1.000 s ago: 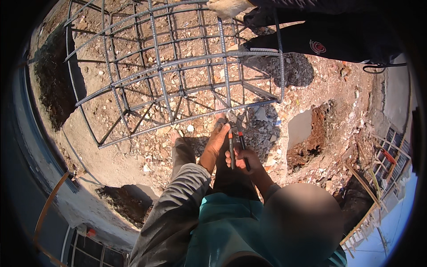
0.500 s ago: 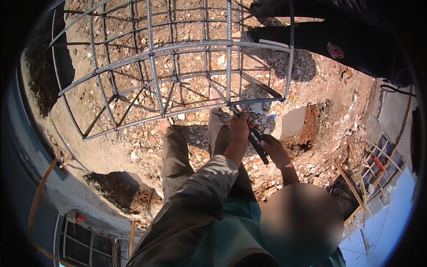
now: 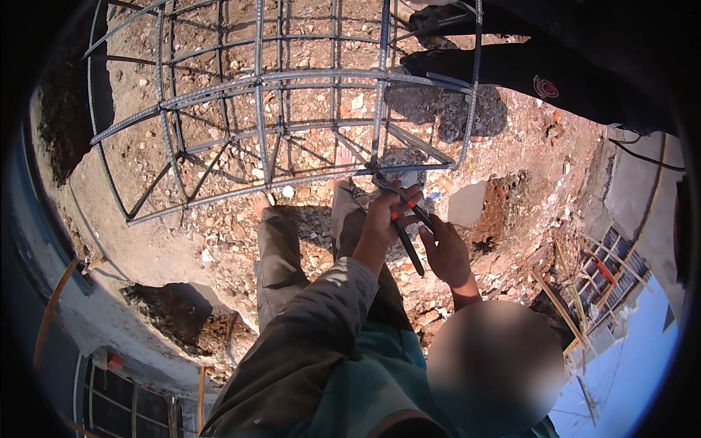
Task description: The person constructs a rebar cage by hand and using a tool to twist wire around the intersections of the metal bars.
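A pair of pincers (image 3: 411, 252) with dark handles and red parts is held between my two hands, its handles spread apart. My left hand (image 3: 381, 220) is closed around it near the head. My right hand (image 3: 447, 255) has its fingers at the end of the other handle; they look closed on it, though the handle partly hides there. The tool's jaws sit against or just beside the near bar of a rebar cage (image 3: 261, 131). Whether the jaws bite on tie wire is too small to tell.
Another person's dark trouser leg (image 3: 504, 69) is at the far right, beside the cage. My trousered legs (image 3: 281, 244) and bare feet stand at its near edge on rubble-strewn ground (image 3: 234, 255). Pits open at right (image 3: 467, 204) and lower left (image 3: 179, 314).
The pincers' handles have opened apart. My right hand has swung slightly outward and downward, and the view has shifted a little.
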Motion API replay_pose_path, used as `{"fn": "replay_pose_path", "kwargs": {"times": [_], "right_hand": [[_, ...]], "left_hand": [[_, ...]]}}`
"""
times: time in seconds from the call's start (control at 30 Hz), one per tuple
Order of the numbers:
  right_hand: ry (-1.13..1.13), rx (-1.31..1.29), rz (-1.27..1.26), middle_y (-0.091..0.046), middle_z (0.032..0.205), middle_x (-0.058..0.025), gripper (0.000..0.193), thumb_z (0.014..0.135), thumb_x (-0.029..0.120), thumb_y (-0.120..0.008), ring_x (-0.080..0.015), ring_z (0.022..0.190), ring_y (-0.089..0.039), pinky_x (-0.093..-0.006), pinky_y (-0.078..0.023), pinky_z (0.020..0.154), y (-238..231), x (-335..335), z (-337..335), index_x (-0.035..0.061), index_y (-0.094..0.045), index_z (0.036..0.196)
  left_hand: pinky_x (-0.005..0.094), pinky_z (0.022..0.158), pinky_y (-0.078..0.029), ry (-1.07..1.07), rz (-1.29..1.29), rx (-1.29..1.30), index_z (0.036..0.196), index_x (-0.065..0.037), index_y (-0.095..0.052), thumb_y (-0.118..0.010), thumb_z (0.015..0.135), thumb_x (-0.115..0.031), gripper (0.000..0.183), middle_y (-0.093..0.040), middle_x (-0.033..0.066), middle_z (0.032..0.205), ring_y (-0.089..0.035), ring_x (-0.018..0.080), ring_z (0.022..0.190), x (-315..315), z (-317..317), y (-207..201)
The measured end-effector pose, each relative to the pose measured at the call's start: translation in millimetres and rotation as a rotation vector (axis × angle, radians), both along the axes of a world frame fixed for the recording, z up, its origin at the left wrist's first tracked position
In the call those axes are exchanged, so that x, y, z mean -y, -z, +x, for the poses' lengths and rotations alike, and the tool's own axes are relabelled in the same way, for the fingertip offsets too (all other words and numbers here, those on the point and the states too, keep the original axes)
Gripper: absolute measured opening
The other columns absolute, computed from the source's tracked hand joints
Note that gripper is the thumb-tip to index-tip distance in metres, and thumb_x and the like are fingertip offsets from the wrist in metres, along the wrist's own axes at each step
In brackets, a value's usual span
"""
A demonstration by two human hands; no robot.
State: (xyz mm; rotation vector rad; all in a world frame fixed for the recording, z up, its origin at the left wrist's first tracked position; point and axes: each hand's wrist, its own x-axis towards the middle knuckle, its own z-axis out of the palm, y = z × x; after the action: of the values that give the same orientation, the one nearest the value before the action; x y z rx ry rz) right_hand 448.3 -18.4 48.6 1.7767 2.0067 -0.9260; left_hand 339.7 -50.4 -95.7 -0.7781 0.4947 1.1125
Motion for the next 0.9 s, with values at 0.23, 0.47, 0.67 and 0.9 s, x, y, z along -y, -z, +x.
{"fn": "replay_pose_path", "kwargs": {"times": [0.23,0.47,0.67,0.9], "right_hand": [[-0.119,0.153,0.084,-0.063,0.080,-0.0207,0.023,0.093,0.022,-0.053,-0.0414,0.072,-0.063,-0.0495,-0.050,0.062,1,-25,-9,0.0054,-0.061,0.105],[0.172,-0.061,-0.302,-0.058,0.089,-0.0252,0.039,0.088,0.031,-0.061,-0.0419,0.088,-0.060,-0.0469,-0.048,0.079,-32,-44,-25,-0.0003,-0.055,0.111],[-0.200,0.113,-0.116,-0.055,0.101,-0.0262,0.070,0.067,0.018,-0.073,-0.0446,0.093,-0.056,-0.0496,-0.047,0.080,-20,-31,-11,-0.0059,-0.043,0.126],[-0.282,0.075,-0.166,-0.057,0.102,-0.0279,0.062,0.066,0.007,-0.067,-0.0452,0.095,-0.057,-0.0496,-0.048,0.082,0,-59,26,-0.0034,-0.044,0.123]], "left_hand": [[0.0651,0.095,-0.036,0.098,-0.059,-0.021,0.137,-0.008,-0.036,-0.041,0.089,-0.016,0.048,-0.052,0.0184,0.132,-0.046,0.0346,0.128,-7,-4,-2],[0.0480,0.074,-0.050,-0.198,-0.163,0.032,0.078,-0.009,-0.048,-0.050,0.096,-0.022,0.022,-0.047,0.0032,0.065,-0.052,0.0203,0.062,-28,13,-14],[0.0393,0.062,-0.049,-0.144,-0.278,-0.074,0.076,-0.011,-0.046,-0.054,0.093,-0.017,0.019,-0.046,0.0015,0.062,-0.050,0.0175,0.056,-40,20,-23],[0.0397,0.058,-0.052,-0.141,-0.431,-0.260,0.078,-0.008,-0.049,-0.055,0.091,-0.013,0.016,-0.046,0.0011,0.062,-0.051,0.0166,0.055,-60,46,-19]]}}
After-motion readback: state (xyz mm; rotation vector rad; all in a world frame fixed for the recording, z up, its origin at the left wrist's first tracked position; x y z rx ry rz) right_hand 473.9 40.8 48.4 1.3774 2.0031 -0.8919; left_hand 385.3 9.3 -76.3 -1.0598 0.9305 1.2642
